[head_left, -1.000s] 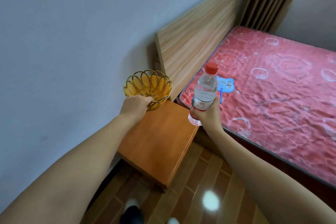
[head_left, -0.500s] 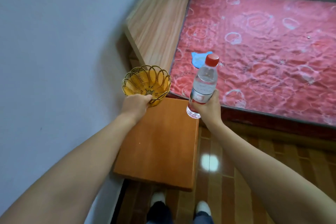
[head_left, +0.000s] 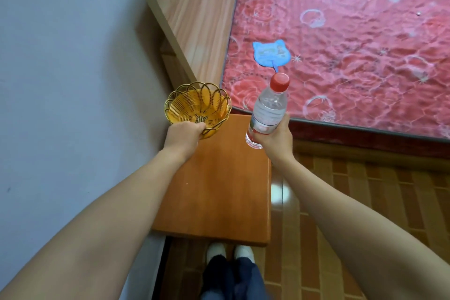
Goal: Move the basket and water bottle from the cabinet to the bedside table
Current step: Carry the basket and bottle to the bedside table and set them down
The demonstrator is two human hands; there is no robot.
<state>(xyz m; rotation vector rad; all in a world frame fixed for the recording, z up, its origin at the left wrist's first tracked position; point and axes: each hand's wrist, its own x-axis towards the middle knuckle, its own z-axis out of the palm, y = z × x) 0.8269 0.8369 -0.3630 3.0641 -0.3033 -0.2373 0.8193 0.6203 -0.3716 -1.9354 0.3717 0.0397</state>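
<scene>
My left hand point(head_left: 185, 135) grips the near rim of a small yellow woven basket point(head_left: 197, 105) with a gold wire edge, holding it over the far left corner of the wooden bedside table point(head_left: 219, 185). My right hand point(head_left: 275, 136) is closed around the lower part of a clear water bottle point(head_left: 267, 107) with a red cap, tilted slightly, above the table's far right corner. Whether basket or bottle touches the tabletop I cannot tell.
A bed with a red patterned mattress point(head_left: 353, 39) and a wooden headboard point(head_left: 194, 12) stands beyond the table. A blue cat-shaped fan point(head_left: 270, 53) lies on the mattress. A grey wall point(head_left: 73, 68) runs along the left. My feet point(head_left: 229, 251) stand on the wooden floor.
I have stepped closer and my view has tipped downward, so the table now lies directly below my hands. Both hands keep their hold on basket and bottle.
</scene>
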